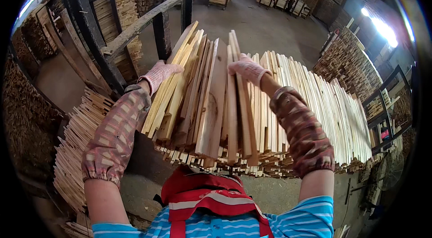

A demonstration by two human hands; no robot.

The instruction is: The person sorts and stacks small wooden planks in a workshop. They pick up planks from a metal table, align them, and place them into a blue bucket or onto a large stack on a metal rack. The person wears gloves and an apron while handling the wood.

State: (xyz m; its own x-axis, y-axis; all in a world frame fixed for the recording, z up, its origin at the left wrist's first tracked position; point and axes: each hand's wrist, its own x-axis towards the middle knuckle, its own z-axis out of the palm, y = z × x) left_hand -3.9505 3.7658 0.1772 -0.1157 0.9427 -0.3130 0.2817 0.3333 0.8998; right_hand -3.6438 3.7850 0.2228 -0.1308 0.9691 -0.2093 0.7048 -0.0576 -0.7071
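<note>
Your right hand [247,68] grips narrow strips [246,123] pointing away from you, right of the loose boards [214,103], whose left edge your left hand [162,74] touches, grip unclear.

Lt-tan slats [216,103], pink gloves [158,75], brn plaid sleeves [118,134], red/wht apron [209,191]

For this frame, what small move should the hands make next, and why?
Probably ease the pink-gloved left hand and pink-gloved right hand slightly toward each other: the long pale wooden slats between them lie unevenly, their near ends out of line.
</note>
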